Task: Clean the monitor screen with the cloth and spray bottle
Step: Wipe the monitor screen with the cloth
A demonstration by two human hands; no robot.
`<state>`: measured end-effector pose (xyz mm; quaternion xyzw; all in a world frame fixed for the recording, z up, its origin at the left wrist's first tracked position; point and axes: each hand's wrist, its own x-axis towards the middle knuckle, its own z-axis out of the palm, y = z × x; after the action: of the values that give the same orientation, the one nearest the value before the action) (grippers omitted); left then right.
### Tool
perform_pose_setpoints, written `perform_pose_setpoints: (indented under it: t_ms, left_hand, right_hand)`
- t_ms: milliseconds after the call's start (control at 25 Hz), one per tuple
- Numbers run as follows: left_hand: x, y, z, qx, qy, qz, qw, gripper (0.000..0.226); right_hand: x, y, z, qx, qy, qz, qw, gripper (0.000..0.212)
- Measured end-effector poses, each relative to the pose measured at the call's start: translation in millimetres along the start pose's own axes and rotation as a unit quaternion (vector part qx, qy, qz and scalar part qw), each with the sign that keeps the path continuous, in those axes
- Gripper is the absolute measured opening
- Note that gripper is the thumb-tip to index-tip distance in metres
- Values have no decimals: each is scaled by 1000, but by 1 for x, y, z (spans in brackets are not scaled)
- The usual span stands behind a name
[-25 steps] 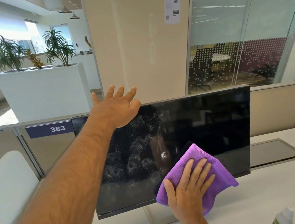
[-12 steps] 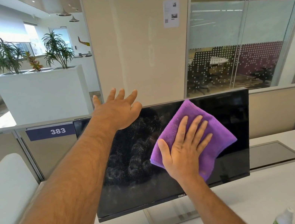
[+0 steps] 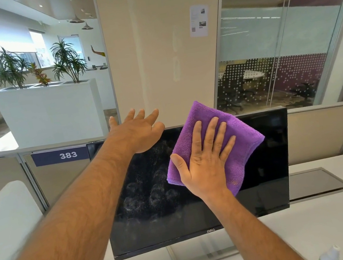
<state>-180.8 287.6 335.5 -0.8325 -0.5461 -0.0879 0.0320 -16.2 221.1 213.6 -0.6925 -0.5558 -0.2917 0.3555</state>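
Right hand (image 3: 204, 163), fingers flat, pressing purple cloth (image 3: 234, 141) on Dell monitor screen (image 3: 263, 159); we are sweeping it from bottom edge up to top. Left hand (image 3: 138, 133), fingers spread, bracing top edge. Spray mist (image 3: 152, 193) left of cloth remaining; spray bottle (image 3: 329, 255) near right.

Monitor wipe — head view
Right hand (image 3: 204, 165) presses purple cloth (image 3: 243, 140) flat against upper screen of monitor (image 3: 269, 158); left hand (image 3: 136, 133) rests on its top edge — spray residue left of cloth; bottle (image 3: 329, 256) at lower right.
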Motion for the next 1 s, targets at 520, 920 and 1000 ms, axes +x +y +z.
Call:
perform_pose_setpoints:
  t_ms: [520,920,1000]
  left_hand:
    - [-1,-54,3,0,-31,-28,999,77]
    - [-7,-72,2,-4,-33,-45,998,87]
    - [-9,-71,2,-3,-29,-42,999,86]
  right_hand:
    - [-96,24,29,-22,-64,-9,998,91]
    - [-159,16,40,-2,-135,47,990,94]
    - [-161,10,40,8,-134,62,989,95]
